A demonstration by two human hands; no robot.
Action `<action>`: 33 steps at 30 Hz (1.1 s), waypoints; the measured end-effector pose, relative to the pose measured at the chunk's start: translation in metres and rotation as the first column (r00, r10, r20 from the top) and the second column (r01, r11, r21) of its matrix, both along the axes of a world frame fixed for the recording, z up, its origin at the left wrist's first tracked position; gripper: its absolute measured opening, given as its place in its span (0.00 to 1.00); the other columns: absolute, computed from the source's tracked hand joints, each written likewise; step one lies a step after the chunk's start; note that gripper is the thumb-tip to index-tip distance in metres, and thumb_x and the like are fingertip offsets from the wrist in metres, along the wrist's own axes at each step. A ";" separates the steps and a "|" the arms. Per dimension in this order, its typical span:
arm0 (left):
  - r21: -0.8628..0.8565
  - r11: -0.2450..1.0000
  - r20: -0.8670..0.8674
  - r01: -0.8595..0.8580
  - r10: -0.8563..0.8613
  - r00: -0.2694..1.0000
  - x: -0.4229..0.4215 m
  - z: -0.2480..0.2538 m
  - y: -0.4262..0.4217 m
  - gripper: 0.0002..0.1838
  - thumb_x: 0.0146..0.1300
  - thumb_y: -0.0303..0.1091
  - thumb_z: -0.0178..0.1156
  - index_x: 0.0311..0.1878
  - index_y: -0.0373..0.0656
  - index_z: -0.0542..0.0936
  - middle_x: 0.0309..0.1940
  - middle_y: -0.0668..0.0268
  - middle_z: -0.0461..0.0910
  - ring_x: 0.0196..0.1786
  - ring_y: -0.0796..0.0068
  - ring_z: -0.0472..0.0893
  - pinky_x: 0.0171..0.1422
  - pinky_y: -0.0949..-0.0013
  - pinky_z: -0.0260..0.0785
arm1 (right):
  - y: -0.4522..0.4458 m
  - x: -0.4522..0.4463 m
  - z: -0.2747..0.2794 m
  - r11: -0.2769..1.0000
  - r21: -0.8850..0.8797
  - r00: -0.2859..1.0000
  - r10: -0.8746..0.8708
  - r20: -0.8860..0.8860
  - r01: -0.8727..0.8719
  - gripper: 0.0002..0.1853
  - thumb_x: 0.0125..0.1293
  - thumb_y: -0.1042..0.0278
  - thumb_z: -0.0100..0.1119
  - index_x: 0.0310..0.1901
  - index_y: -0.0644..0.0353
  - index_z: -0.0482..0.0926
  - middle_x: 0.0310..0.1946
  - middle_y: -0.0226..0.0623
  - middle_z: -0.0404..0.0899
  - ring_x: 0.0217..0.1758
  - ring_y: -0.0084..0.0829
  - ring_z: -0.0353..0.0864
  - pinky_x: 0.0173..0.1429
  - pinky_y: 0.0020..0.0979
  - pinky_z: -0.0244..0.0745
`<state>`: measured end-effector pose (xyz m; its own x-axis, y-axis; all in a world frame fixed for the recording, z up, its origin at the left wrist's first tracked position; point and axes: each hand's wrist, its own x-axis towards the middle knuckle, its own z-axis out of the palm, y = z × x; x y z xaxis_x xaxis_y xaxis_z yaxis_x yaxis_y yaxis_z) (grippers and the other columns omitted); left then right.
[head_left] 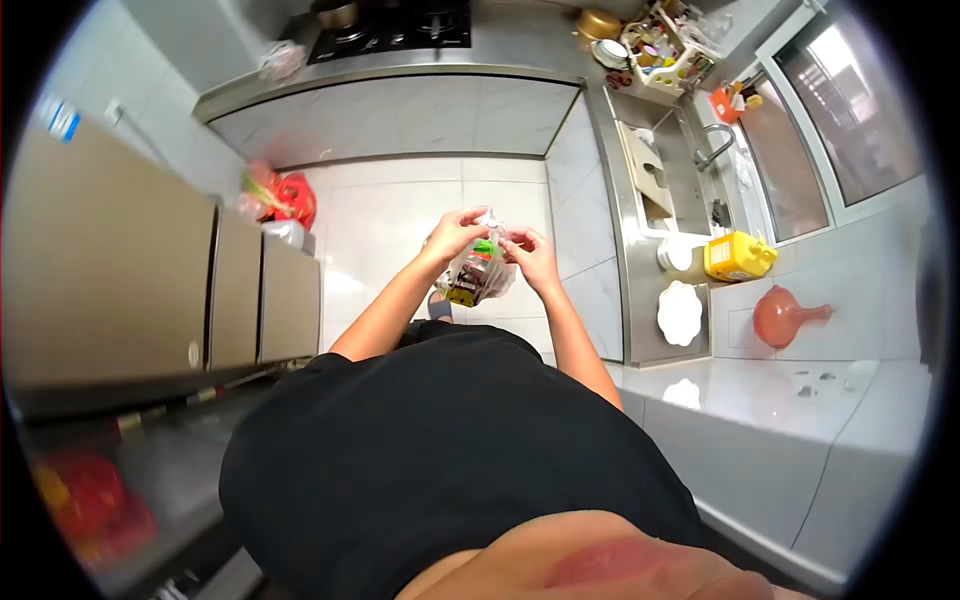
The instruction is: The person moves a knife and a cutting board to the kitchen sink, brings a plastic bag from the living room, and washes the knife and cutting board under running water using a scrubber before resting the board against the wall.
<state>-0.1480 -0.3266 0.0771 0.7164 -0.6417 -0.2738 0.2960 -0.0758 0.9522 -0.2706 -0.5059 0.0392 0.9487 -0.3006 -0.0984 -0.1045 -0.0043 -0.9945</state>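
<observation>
A clear plastic bag (478, 270) hangs in front of my body, above the tiled floor. Dark, yellow, red and green packaging shows through it; what the packages hold is too small to make out. My left hand (455, 236) pinches the bag's top from the left. On the other side, my right hand (533, 260) grips the gathered top edge with its fingers closed. Both hands are close together, and the bag's lower end hangs between my forearms.
A steel counter with a gas stove (390, 32) runs along the far side. To the right are a sink (690, 165), a yellow jug (740, 257), a white scalloped dish (680, 313) and a red ladle-shaped scoop (785, 317). A fridge (120, 260) and red bags (292, 200) are left.
</observation>
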 end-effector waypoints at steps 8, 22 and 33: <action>-0.032 0.998 0.076 0.061 -0.058 0.995 0.217 0.015 -0.108 0.26 0.71 0.36 0.60 0.69 0.34 0.74 0.54 0.63 0.87 0.52 0.78 0.83 0.62 0.72 0.73 | -0.117 0.162 0.023 0.962 0.014 0.960 -0.274 0.063 0.274 0.11 0.69 0.71 0.68 0.50 0.67 0.83 0.40 0.34 0.85 0.33 0.21 0.84 0.38 0.27 0.86; -0.354 0.933 0.155 -0.068 0.130 0.979 0.606 0.127 -0.393 0.25 0.76 0.32 0.51 0.73 0.37 0.70 0.61 0.61 0.84 0.58 0.76 0.83 0.60 0.75 0.72 | -0.509 0.564 0.133 0.940 0.078 0.842 -0.333 0.425 0.333 0.27 0.70 0.82 0.48 0.71 0.63 0.69 0.66 0.46 0.76 0.35 0.26 0.84 0.38 0.28 0.85; -0.492 0.871 0.060 0.010 0.023 0.998 0.813 0.043 -0.566 0.30 0.75 0.33 0.56 0.76 0.34 0.64 0.57 0.56 0.83 0.62 0.66 0.82 0.69 0.64 0.72 | -0.623 0.745 0.090 0.855 -0.349 0.891 -0.242 0.385 0.383 0.31 0.66 0.83 0.51 0.72 0.53 0.71 0.67 0.47 0.77 0.35 0.24 0.85 0.40 0.26 0.80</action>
<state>0.6645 -0.8927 0.1204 0.7259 -0.6771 0.1206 0.2343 0.4083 0.8823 0.4746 -1.1285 0.1288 0.7541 -0.5315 0.3858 0.1484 -0.4344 -0.8884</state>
